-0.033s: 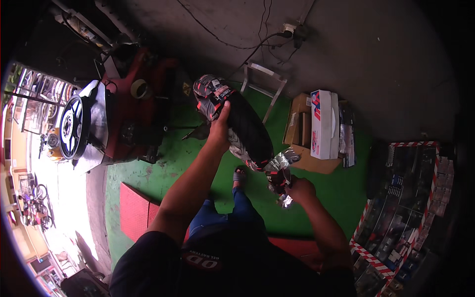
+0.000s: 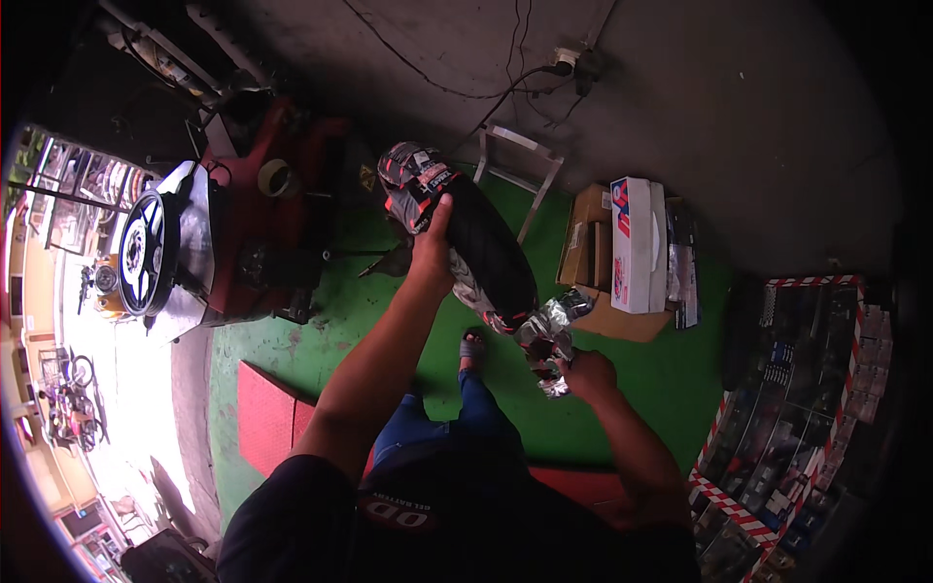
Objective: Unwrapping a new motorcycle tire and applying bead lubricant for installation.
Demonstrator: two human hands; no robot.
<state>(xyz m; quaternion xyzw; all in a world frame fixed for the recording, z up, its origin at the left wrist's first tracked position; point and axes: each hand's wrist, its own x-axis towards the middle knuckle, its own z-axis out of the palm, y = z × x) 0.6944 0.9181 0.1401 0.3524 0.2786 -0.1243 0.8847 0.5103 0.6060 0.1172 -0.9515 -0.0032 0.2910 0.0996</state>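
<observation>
Two hands are clamped, the left hand on the motorcycle tyre above the green floor, the right hand on its near-end foil wrapper, which now shows more silver, apparently loosening further.

wide fisheye at head height, facing down, chest near, floor farther
</observation>
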